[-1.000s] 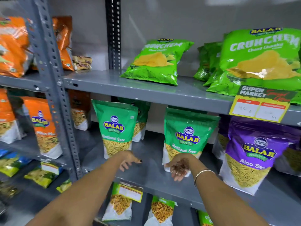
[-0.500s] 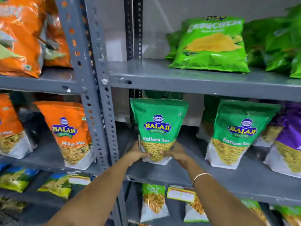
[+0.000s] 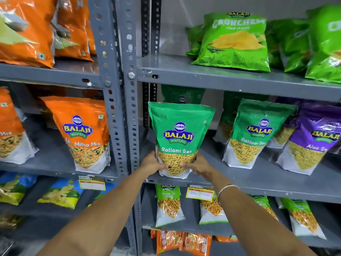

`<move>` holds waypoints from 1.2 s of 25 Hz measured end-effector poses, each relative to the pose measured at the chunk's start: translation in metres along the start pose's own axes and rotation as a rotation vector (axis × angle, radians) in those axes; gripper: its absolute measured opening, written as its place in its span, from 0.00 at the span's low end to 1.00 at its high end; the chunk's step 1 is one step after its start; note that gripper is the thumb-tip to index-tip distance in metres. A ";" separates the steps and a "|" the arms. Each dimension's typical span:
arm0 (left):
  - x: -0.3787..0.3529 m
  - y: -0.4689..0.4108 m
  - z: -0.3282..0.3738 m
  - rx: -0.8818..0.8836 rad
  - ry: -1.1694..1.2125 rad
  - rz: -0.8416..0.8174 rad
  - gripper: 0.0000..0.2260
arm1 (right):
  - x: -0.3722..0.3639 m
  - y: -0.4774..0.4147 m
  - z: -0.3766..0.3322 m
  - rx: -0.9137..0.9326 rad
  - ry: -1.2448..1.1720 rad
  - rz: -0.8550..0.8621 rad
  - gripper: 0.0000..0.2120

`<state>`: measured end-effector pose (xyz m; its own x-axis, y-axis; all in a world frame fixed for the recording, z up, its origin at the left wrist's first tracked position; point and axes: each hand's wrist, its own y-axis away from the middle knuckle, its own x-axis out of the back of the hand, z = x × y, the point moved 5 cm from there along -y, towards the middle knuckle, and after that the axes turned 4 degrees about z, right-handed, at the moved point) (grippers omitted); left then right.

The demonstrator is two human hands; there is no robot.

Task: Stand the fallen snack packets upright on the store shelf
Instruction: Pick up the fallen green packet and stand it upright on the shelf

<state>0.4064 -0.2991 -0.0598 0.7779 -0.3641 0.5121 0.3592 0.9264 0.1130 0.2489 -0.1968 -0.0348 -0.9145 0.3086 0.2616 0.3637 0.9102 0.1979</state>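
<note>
A green Ratlami Sev packet (image 3: 180,126) stands upright at the front left of the middle grey shelf (image 3: 258,183). My left hand (image 3: 152,162) grips its lower left corner and my right hand (image 3: 198,166) grips its lower right corner, thumbs on the front. A second green Ratlami Sev packet (image 3: 252,132) stands upright to the right, and a purple Aloo Sev packet (image 3: 311,139) stands beside that. More green packets stand behind, partly hidden.
Green Crunchem bags (image 3: 236,41) lean on the shelf above. The grey perforated upright post (image 3: 121,100) rises just left of my hands. An orange Mitha Mix packet (image 3: 83,132) stands in the left bay. Smaller packets and price tags (image 3: 200,193) fill the lower shelves.
Both hands went from hovering empty in front of the shelf to gripping the base of the left Ratlami Sev packet. The view has shifted left and closer.
</note>
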 end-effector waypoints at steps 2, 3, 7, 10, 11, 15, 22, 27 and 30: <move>0.001 0.006 0.001 -0.011 -0.037 0.013 0.30 | -0.001 0.004 0.001 -0.006 0.013 -0.006 0.31; 0.002 0.009 0.001 -0.010 -0.044 0.017 0.30 | -0.001 0.005 0.001 -0.008 0.018 -0.008 0.30; 0.001 0.012 0.001 -0.004 -0.048 0.023 0.28 | -0.004 0.006 0.001 -0.019 -0.003 -0.034 0.30; 0.000 0.011 -0.002 0.009 -0.010 0.024 0.28 | -0.005 0.005 0.000 -0.011 -0.010 -0.044 0.31; 0.000 0.011 -0.003 0.012 0.003 0.026 0.28 | -0.005 0.005 -0.001 -0.007 -0.022 -0.049 0.31; 0.002 0.007 -0.002 -0.008 -0.022 0.022 0.29 | -0.006 0.002 0.000 -0.011 -0.036 -0.054 0.33; -0.003 0.026 0.002 0.473 -0.537 -0.450 0.18 | 0.031 0.003 0.015 -0.165 0.148 -0.013 0.45; -0.078 0.050 0.056 0.446 -0.589 -0.768 0.14 | 0.136 0.019 0.037 -0.370 0.379 0.060 0.21; -0.148 0.035 0.105 0.170 -0.329 -0.657 0.08 | 0.211 0.017 0.057 -0.343 0.422 0.220 0.14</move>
<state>0.2501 -0.2025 -0.0418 0.2278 -0.8239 0.5188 0.5912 0.5405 0.5987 0.0525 -0.1005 -0.0301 -0.6870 0.2793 0.6709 0.6378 0.6742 0.3724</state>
